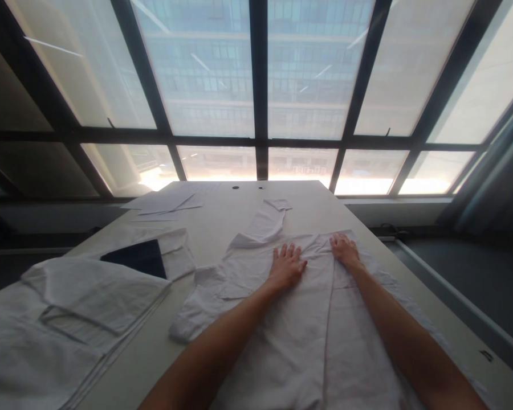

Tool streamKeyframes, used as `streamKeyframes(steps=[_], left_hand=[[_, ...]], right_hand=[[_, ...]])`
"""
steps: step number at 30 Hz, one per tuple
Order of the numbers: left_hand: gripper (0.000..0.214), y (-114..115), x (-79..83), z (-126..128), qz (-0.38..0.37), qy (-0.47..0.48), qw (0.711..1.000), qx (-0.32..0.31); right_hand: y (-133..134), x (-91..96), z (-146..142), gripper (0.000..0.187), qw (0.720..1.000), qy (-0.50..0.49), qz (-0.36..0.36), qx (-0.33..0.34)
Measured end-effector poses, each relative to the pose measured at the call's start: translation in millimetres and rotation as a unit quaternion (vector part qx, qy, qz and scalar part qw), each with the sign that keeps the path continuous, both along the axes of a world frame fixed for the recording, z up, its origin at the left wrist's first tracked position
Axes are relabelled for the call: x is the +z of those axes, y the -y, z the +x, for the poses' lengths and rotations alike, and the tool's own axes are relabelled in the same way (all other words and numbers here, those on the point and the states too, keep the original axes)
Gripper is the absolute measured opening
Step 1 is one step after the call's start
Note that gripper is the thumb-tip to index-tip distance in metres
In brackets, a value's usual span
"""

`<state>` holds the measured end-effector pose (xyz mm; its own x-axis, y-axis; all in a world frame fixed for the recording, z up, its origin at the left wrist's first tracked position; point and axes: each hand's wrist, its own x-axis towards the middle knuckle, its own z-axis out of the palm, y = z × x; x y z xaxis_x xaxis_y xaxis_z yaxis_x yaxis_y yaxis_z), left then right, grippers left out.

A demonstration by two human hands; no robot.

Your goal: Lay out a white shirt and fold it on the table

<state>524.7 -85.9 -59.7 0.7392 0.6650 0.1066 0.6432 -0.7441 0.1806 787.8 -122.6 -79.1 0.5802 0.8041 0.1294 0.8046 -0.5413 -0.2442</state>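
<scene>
The garment (299,336) lies on the near right of the worktop (214,219), both hands on it. The left hand (287,265) is spread flat, fingers apart, pressing on the cloth and gripping nothing that I can see. The right hand (345,249) rests at the far edge, its fingers closer together and bent a little; whether they pinch the cloth or merely lie on it, I can't tell from here.

I'd worry about creases: if the left palm pushed sideways, it could ruck up the loose layers under it. The sleeve (260,225) reaches out past the far edge, so a careless pull might twist it or trap it underneath. The garment's right side runs close to the worktop's edge, and a shove that way could let it slip over. The pile (94,290) of white cloth sits just to the left; a wide sweep of the left arm could knock its loose folds askew.

The garment's near end runs out of sight, as does part of the pile. Forearms cover some of the cloth, and white on white makes the layers hard to count. The dark patch (139,259) is half covered, so I can't say what it is.
</scene>
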Motion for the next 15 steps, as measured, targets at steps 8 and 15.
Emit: streamKeyframes(steps=[8, 15], left_hand=[[0.063, -0.9, -5.4, -7.1, 0.023, 0.02, 1.0, -0.001], [0.061, 1.8, -7.1, -4.7, 0.028, 0.028, 0.999, 0.008]], right_hand=[[34.8, -6.7, 52.0, 0.049, 0.993, -0.013, 0.063, 0.094], [64.3, -5.5, 81.9, 0.051, 0.99, 0.055, 0.12, 0.055]])
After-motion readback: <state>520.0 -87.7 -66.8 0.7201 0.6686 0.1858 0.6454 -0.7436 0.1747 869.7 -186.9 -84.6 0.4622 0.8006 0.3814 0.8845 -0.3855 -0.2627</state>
